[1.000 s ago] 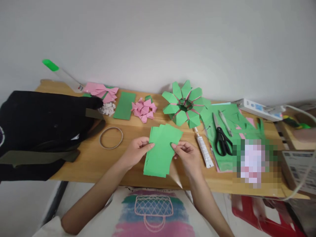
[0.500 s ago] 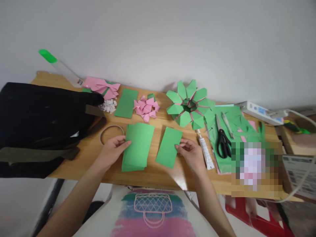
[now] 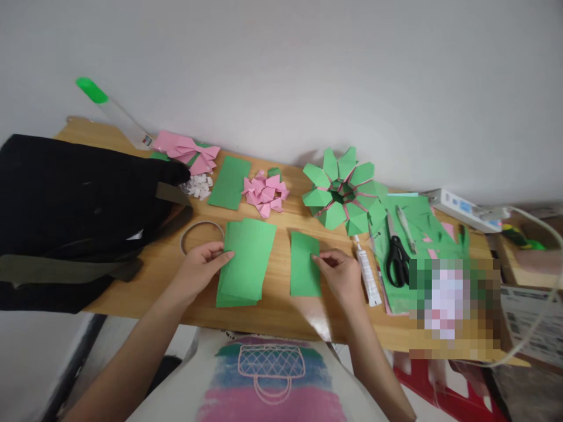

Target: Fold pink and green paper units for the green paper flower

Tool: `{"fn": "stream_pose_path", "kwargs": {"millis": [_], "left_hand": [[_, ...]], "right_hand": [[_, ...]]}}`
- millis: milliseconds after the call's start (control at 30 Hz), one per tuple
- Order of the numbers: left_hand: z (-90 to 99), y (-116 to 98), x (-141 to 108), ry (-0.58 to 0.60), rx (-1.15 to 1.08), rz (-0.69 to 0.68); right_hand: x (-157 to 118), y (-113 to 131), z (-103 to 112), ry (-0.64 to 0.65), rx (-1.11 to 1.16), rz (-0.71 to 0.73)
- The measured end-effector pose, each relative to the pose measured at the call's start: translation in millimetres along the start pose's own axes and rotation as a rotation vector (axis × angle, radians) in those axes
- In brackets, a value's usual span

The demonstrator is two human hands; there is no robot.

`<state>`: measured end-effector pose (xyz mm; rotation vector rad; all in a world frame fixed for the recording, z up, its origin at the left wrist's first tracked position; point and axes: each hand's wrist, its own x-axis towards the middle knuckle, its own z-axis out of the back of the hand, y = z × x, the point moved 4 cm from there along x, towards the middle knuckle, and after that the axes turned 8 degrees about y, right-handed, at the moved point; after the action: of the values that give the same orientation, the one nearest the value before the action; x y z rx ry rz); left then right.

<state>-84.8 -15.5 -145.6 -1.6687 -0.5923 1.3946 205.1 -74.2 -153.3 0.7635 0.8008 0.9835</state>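
Several green paper rectangles (image 3: pixel 248 264) lie fanned in a loose stack near the table's front edge. My left hand (image 3: pixel 204 265) pinches the stack's left edge between thumb and fingers. To the right of it, my right hand (image 3: pixel 338 269) holds the right edge of a smaller green paper (image 3: pixel 304 264), which stands nearly upright in line with the table edge. A gap of bare wood separates the two papers. Behind them are a pink folded-paper cluster (image 3: pixel 266 193) and a ring of green folded pieces (image 3: pixel 345 190).
A tape ring (image 3: pixel 181 234) lies beside my left hand. Black bag (image 3: pixel 83 217) at left. Glue tube (image 3: pixel 368 275), black scissors (image 3: pixel 398 261) and a craft knife (image 3: pixel 405 228) at right, on green sheets. A power strip (image 3: pixel 461 208) stands behind.
The small green paper in my right hand has turned from a slant to nearly straight. My left hand keeps its hold on the stack. The camera view has shifted slightly.
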Motion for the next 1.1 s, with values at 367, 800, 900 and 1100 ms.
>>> {"fn": "stream_pose_path", "kwargs": {"millis": [367, 800, 900, 1100], "left_hand": [[-22.1, -4, 1, 0.069, 0.026, -0.039], [-20.1, -8, 10, 0.019, 0.033, -0.058], [-1.6, -11, 10, -0.048, 0.02, -0.059], [-6.0, -12, 8, -0.033, -0.005, -0.064]], "right_hand": [[-8, 15, 1, -0.091, 0.001, 0.025], [-2, 16, 5, 0.072, 0.212, -0.033], [1, 4, 14, -0.002, 0.137, -0.073], [2, 0, 14, -0.157, -0.006, -0.078]]}}
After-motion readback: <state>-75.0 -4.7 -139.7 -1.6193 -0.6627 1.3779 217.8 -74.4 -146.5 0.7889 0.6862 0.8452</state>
